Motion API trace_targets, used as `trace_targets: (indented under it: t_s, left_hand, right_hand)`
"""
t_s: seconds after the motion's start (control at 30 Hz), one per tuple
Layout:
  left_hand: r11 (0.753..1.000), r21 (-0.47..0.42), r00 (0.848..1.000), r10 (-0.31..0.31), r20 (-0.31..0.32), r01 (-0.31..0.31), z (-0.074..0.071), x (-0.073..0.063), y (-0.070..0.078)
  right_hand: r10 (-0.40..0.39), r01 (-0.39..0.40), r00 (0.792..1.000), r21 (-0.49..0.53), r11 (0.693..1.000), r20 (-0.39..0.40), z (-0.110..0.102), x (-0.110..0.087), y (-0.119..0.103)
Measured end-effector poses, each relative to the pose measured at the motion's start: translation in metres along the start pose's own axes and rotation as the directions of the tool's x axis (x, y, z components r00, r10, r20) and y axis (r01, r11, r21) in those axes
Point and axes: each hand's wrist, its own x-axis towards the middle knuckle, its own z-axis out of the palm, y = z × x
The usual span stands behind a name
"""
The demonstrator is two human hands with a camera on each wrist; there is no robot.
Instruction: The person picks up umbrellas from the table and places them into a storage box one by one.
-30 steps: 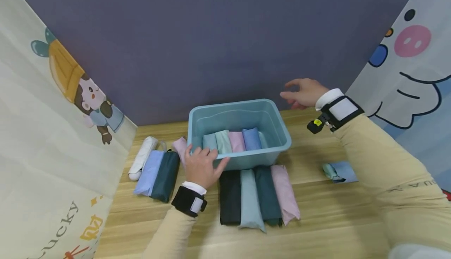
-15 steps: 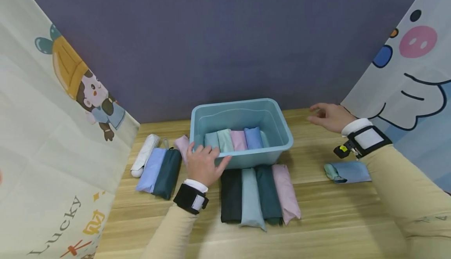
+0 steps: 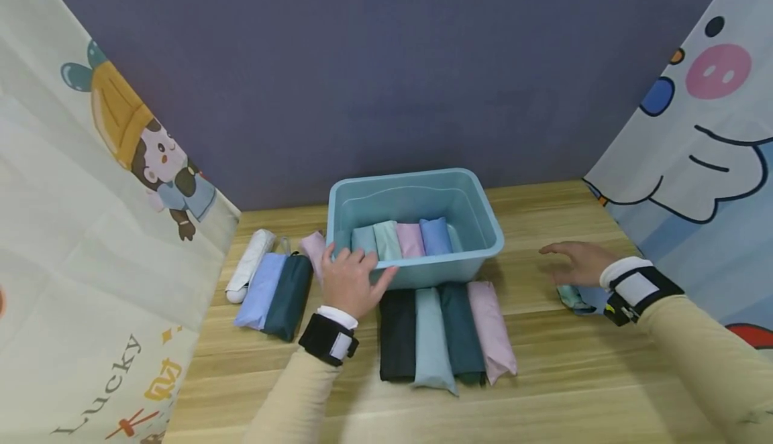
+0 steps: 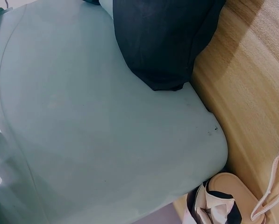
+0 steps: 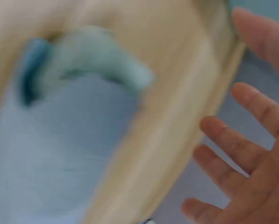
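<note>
My left hand (image 3: 351, 284) holds the front left rim of a blue plastic storage bin (image 3: 431, 268), its fingers over the edge and the thumb outside. Inside, several small fabric bundles stand side by side: teal, mint, pink (image 3: 410, 241) and blue. Over the table's right side, my right hand (image 3: 576, 261) hovers with spread fingers and nothing in it. Close below it lies a light blue pouch (image 5: 60, 158) with a mint-green rolled end (image 5: 95, 58), partly hidden in the head view by hand and wrist. That pouch is blurred in the right wrist view.
In front of the bin lie several slim fabric pouches: black (image 3: 397, 337), light teal (image 3: 432, 343), dark green (image 3: 461, 333) and pink (image 3: 492, 333). Left of it are a white folded umbrella (image 3: 250, 263), blue (image 3: 262, 291), dark green (image 3: 288, 296) and pink (image 3: 313, 249) bundles. A dark wall stands behind.
My right hand has moved away from the bin to the right, then down towards the light blue pouch. My left hand has stayed on the rim; the bin's contents look the same.
</note>
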Motion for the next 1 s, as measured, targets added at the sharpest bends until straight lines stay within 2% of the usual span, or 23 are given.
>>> trace_targets:
  t_s: [0.1,0.2,0.47,0.6,0.73,0.83,1.0]
  left_hand:
    - [1.0,-0.004,1.0,0.006,-0.009,-0.006,0.001,0.0,0.0]
    - [1.0,-0.007,1.0,0.009,-0.006,-0.009,0.002,0.001,0.0]
    - [1.0,-0.007,1.0,0.011,-0.006,-0.011,0.001,0.002,-0.001]
    - [1.0,-0.006,1.0,0.008,-0.009,-0.008,0.001,0.002,-0.001]
    - [1.0,-0.012,1.0,0.008,-0.017,-0.009,0.001,0.003,-0.001]
    - [1.0,-0.01,1.0,0.007,-0.013,-0.007,0.0,0.003,-0.001]
    - [1.0,-0.013,1.0,-0.002,0.011,0.002,-0.002,0.002,0.001]
  right_hand:
    - [-0.017,0.016,1.0,-0.043,0.999,-0.005,0.015,-0.01,0.007]
    - [0.001,-0.001,1.0,-0.091,0.996,0.0,0.027,-0.019,0.013]
    - [0.054,-0.049,0.997,-0.097,0.994,0.053,0.036,-0.032,0.019]
    - [0.057,-0.051,0.995,-0.07,0.996,0.085,0.04,-0.031,0.025]
    - [0.003,0.003,0.996,-0.06,0.998,0.088,0.044,-0.027,0.029]
    - [-0.032,0.04,0.995,-0.092,0.995,0.094,0.043,-0.023,0.029]
    - [-0.011,0.019,0.993,-0.071,0.997,0.118,0.041,-0.01,0.024]
